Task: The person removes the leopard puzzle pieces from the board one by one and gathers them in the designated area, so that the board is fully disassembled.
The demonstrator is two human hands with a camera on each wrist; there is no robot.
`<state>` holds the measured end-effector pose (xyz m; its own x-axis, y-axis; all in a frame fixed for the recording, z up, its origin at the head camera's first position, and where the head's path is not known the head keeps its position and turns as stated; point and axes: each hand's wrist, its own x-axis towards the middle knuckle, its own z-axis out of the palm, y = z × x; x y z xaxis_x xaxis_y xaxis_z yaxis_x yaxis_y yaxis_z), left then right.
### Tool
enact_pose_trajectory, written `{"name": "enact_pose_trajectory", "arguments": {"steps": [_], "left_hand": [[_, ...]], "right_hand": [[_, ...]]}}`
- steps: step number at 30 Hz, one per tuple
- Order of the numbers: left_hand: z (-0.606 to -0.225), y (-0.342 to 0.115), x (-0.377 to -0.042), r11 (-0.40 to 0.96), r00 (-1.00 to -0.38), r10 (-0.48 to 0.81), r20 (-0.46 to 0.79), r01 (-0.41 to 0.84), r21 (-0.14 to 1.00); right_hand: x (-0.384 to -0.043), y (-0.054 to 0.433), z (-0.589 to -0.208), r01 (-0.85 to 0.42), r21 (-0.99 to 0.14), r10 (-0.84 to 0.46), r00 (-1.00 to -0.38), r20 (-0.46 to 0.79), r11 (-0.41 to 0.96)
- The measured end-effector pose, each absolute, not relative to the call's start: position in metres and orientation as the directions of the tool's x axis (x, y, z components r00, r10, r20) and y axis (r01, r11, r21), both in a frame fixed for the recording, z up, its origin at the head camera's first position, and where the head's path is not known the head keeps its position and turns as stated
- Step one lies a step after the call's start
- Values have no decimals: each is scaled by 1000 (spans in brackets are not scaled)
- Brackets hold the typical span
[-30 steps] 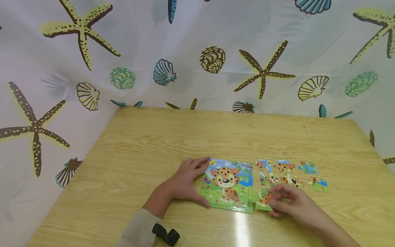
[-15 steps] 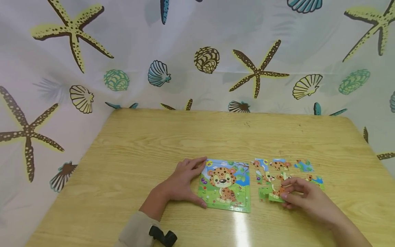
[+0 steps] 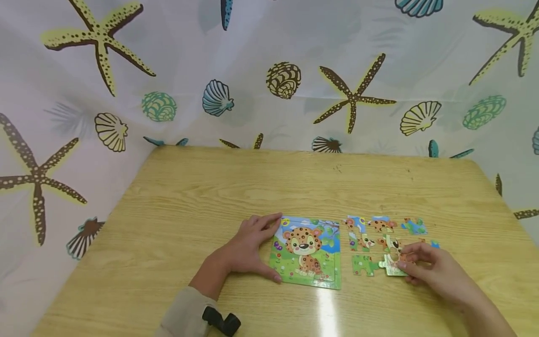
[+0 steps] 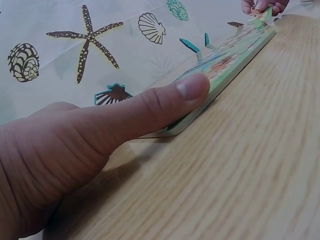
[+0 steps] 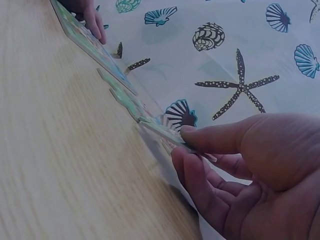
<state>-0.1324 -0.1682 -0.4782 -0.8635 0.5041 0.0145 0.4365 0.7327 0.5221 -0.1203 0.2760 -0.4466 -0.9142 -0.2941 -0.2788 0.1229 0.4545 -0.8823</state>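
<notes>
A square puzzle board (image 3: 305, 250) with a spotted leopard cub picture lies flat on the table, just left of several loose pieces. Along its left edge rests my left hand (image 3: 246, 248), index finger at the far corner and thumb at the near one. The left wrist view shows that thumb (image 4: 192, 89) lying straight over the board's edge. My right hand (image 3: 433, 267) pinches a green-edged puzzle piece (image 3: 391, 267) between thumb and fingertips. In the right wrist view the piece (image 5: 165, 131) is tilted, its far end close by the green corner piece (image 3: 363, 265).
Loose pieces stand in rows right of the board, among them a blue and leafy piece (image 3: 414, 226), a spotted piece (image 3: 382, 224) and one with part of the face (image 3: 366, 242). The wooden table (image 3: 210, 187) meets a shell-patterned curtain (image 3: 252, 70) at the back.
My right hand has carried the held piece rightward from beside the board, past the green corner piece, tilting it so that its surface catches the light. The left hand stays on the board.
</notes>
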Motion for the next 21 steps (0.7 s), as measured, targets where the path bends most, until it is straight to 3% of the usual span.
{"name": "enact_pose_trajectory", "arguments": {"steps": [12, 21], "left_hand": [[-473, -166, -132, 738, -865, 502, 9, 434, 517], [-473, -166, -132, 730, -857, 514, 21, 450, 514]], "right_hand": [[-122, 283, -446, 42, -863, -269, -941, -203, 504], [-118, 279, -446, 0, -714, -175, -970, -171, 700]]}}
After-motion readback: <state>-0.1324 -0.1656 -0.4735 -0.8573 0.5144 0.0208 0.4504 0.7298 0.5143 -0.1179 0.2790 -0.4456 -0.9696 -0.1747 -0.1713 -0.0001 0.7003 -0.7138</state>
